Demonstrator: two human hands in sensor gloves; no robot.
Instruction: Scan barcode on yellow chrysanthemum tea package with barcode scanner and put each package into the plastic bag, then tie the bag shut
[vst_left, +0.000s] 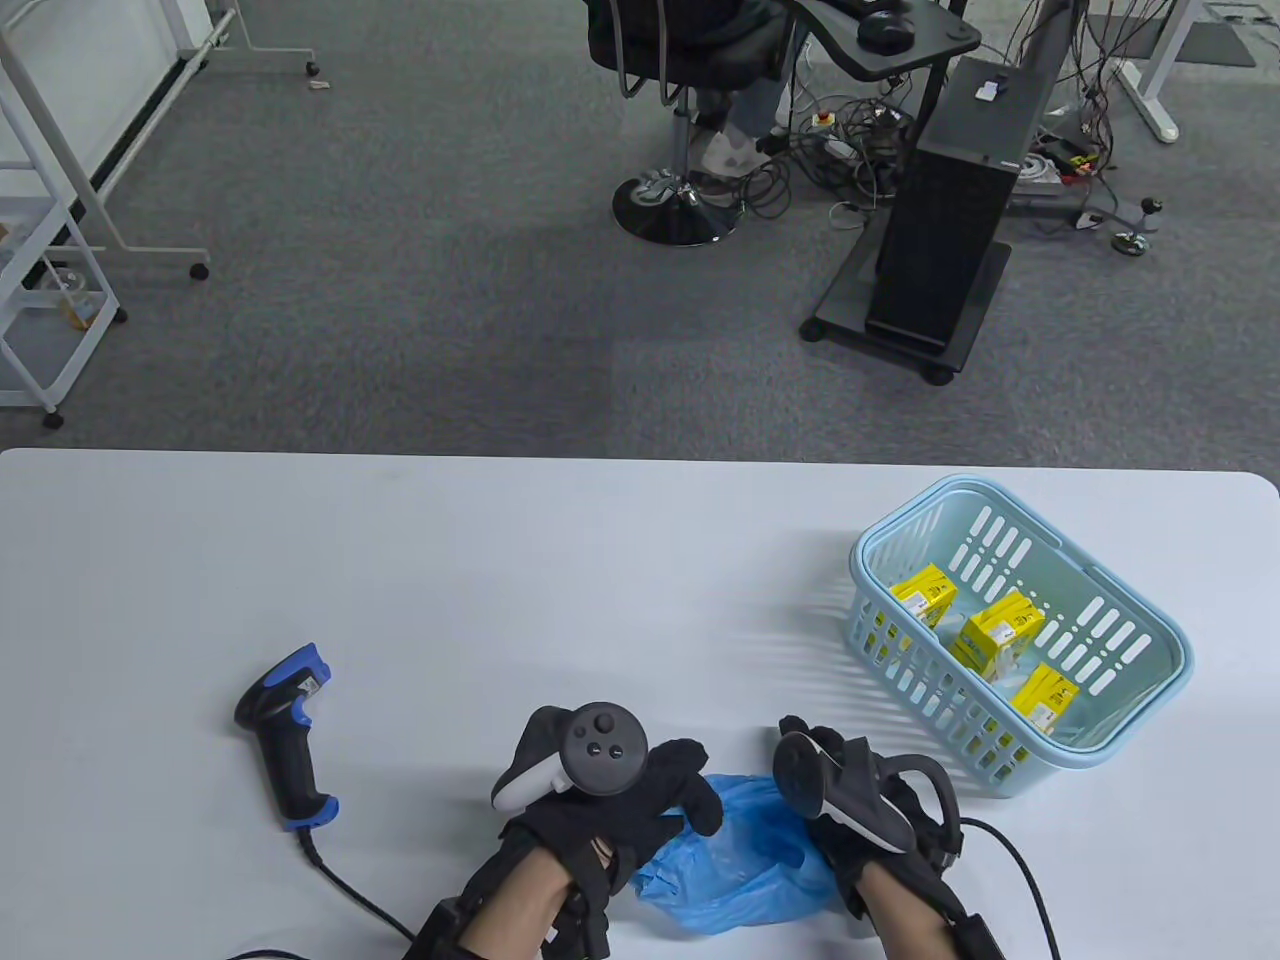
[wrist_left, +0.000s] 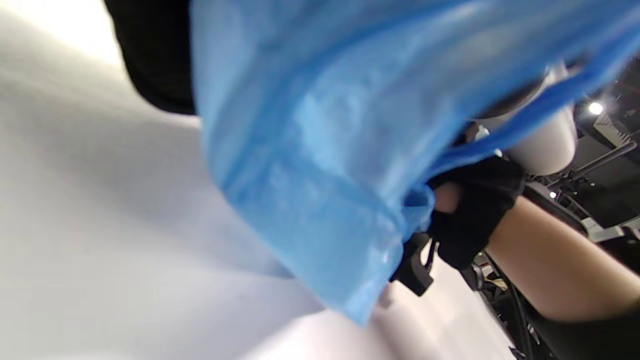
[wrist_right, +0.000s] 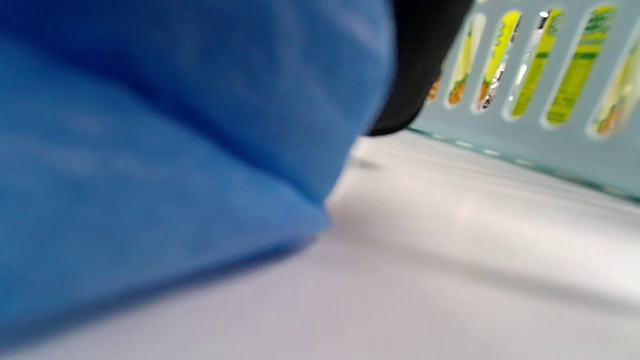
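Observation:
A crumpled blue plastic bag (vst_left: 740, 860) lies on the white table near the front edge, between my two hands. My left hand (vst_left: 690, 800) curls its fingers over the bag's left part. My right hand (vst_left: 860, 800) holds the bag's right side; the left wrist view shows this right hand (wrist_left: 470, 200) gripping the bag's edge (wrist_left: 320, 165). Three yellow tea packages (vst_left: 925, 592) (vst_left: 997, 633) (vst_left: 1045, 697) lie in the light-blue basket (vst_left: 858, 560) at the right. The black-and-blue barcode scanner (vst_left: 285, 730) lies on the table left of my hands, untouched.
The scanner's cable (vst_left: 350, 890) runs off the front edge. In the right wrist view the basket wall (wrist_right: 540, 135) stands close behind the bag (wrist_right: 175, 150), yellow packages (wrist_right: 575, 65) showing through its slots. Beyond the table are an office chair (vst_left: 680, 120) and a computer tower (vst_left: 950, 220).

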